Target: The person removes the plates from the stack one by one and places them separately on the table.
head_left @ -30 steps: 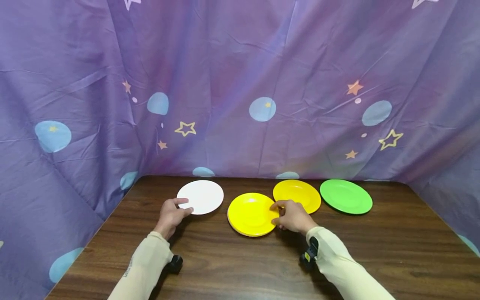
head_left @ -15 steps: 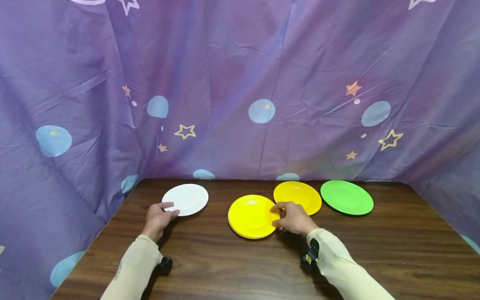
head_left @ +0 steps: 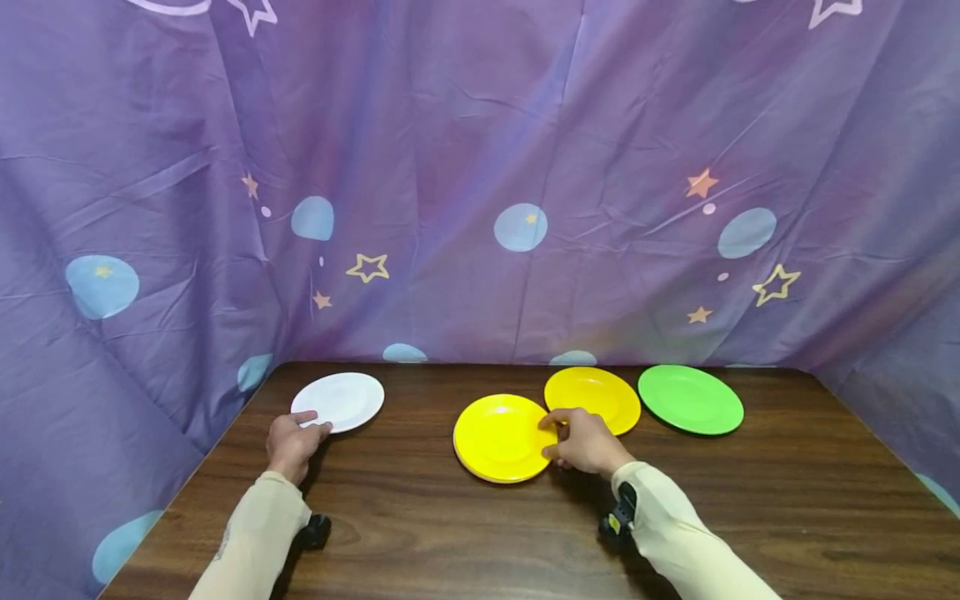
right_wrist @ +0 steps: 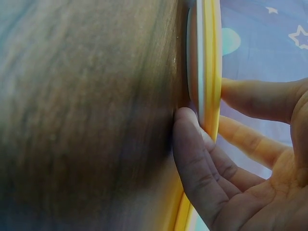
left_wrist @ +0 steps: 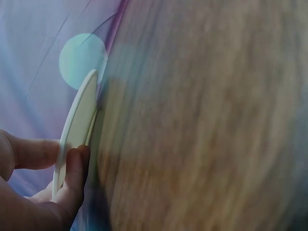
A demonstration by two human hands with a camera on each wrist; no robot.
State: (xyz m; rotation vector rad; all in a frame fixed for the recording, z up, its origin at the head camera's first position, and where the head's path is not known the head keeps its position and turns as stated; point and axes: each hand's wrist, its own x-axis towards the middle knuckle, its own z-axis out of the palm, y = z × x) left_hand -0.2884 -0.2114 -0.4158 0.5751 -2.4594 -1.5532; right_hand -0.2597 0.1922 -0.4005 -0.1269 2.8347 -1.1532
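The left hand (head_left: 291, 443) pinches the near-left rim of a white plate (head_left: 343, 400); in the left wrist view its fingers lie on both faces of the white plate (left_wrist: 79, 125). At the middle of the table, the right hand (head_left: 587, 442) grips the right rim of a yellow plate (head_left: 498, 437). Seen edge-on in the right wrist view, the yellow plate (right_wrist: 211, 62) is stacked with a white-rimmed plate (right_wrist: 200, 62), and the right hand's fingers (right_wrist: 192, 149) hold the stack's edge.
Behind the right hand lies another yellow plate (head_left: 596, 396), and right of that a green plate (head_left: 690, 400). The brown wooden table (head_left: 450, 533) meets a purple patterned curtain (head_left: 450, 167) at its back and sides.
The left hand has carried the white plate leftward, away from the yellow stack. The right hand keeps its grip on the stack, with little visible movement.
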